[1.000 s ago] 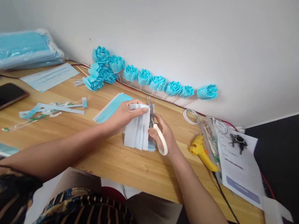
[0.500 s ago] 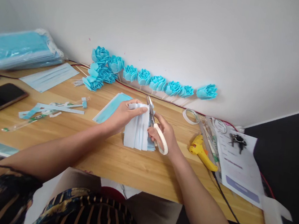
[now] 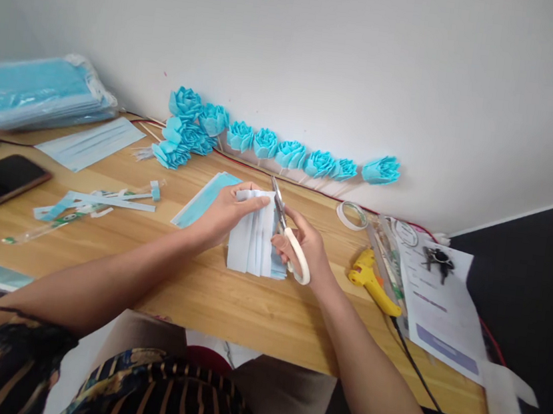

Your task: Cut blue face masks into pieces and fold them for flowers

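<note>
My left hand (image 3: 229,211) pinches the upper edge of a pale blue, pleated face mask (image 3: 251,241), its thumb lying across the top. The folds hang down toward the wooden table, with further blue layers showing at the right lower edge. White-handled scissors (image 3: 296,253) are in my right hand (image 3: 305,241), fingers through the loops. Their blades point up and away, along the mask's right edge; the blades look nearly closed. Behind my left hand a flat piece of brighter blue mask fabric (image 3: 201,204) lies on the table.
Blue fabric flowers on sticks (image 3: 290,155) line the wall. At left are bagged masks (image 3: 29,89), a single mask (image 3: 90,142), a phone (image 3: 0,183) and cut strips (image 3: 110,201). Rightward lie a tape roll (image 3: 352,215), a yellow glue gun (image 3: 375,283), paper (image 3: 444,321) and keys (image 3: 438,262).
Both hands, the mask and the scissors keep almost the same place. The scissor blades look slightly closer together than before.
</note>
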Demonstrator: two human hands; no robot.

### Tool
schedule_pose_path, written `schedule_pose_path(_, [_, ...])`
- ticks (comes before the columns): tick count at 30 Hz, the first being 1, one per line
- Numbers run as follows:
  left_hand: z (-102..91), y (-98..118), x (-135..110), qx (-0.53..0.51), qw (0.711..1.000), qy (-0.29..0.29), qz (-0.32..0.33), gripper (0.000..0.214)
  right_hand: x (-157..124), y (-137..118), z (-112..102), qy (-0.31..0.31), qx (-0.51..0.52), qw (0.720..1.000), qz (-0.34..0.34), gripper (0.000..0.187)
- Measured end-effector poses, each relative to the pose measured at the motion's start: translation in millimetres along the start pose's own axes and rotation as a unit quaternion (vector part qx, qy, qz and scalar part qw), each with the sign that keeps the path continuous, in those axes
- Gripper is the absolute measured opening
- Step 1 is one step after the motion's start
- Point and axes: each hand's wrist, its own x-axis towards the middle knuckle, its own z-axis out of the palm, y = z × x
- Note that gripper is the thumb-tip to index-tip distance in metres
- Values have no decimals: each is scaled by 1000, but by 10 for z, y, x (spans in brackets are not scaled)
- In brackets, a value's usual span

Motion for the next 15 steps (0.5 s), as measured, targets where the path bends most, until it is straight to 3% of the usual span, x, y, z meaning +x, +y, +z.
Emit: schedule_pose_path(15, [-69, 14, 32, 0, 1000, 14, -12, 37, 2, -72, -52, 22, 4, 1000, -2, 91])
